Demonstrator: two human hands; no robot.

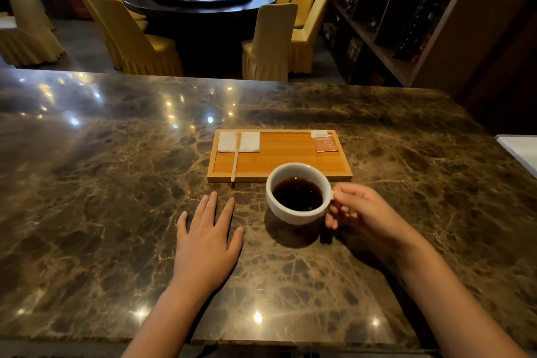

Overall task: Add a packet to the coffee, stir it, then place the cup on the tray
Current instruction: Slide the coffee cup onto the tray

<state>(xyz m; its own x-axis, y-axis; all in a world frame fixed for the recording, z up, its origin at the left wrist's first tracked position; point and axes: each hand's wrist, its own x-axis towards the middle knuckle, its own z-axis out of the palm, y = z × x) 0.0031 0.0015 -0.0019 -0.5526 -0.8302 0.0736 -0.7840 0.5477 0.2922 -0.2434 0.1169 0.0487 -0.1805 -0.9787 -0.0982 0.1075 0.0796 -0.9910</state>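
A white cup [286, 211] of dark coffee hangs just above the marble counter, in front of the wooden tray's [279, 164] near edge, casting a shadow below. My right hand [366, 215] grips its handle. On the tray, an orange packet [325, 141] lies at the far right corner. A wooden stir stick [236, 157] lies across a white napkin [239, 142] at the far left, its tip over the tray's near rim. My left hand [207, 238] rests flat on the counter, fingers spread, left of the cup.
The brown marble counter [116, 183] stretches wide on all sides. A white object [520, 151] pokes in at the right edge. Beyond the counter stand a dark round table with yellow-covered chairs and a dark shelf unit on the right.
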